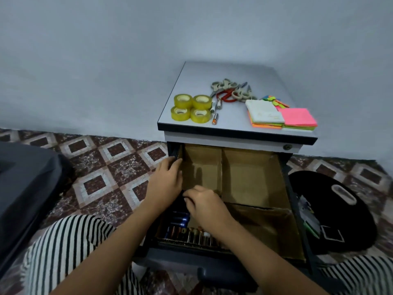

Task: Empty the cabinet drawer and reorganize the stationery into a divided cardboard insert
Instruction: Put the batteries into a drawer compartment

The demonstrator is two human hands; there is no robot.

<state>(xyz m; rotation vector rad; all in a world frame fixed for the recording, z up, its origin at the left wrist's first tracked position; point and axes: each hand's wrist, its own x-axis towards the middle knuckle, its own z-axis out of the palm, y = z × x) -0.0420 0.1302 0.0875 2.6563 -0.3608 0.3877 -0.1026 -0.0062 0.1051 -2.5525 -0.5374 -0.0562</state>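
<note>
The cabinet drawer (294, 209) is pulled out and holds a brown divided cardboard insert (253, 177). My left hand (164, 182) rests on the insert's left wall, fingers curled over its edge. My right hand (205, 204) pinches the cross divider near the middle left. Several batteries (187, 231) lie in the near-left compartment; the other compartments look bare. On the cabinet top (229, 69) lie several yellow tape rolls (191, 108), scissors (230, 90), loose batteries (215, 118) and sticky note pads (280, 117).
A black bag (340, 211) with a white handle lies on the tiled floor right of the drawer. A dark grey cushion (25, 188) sits at the left. The wall stands right behind the cabinet. My striped trousers fill the bottom edge.
</note>
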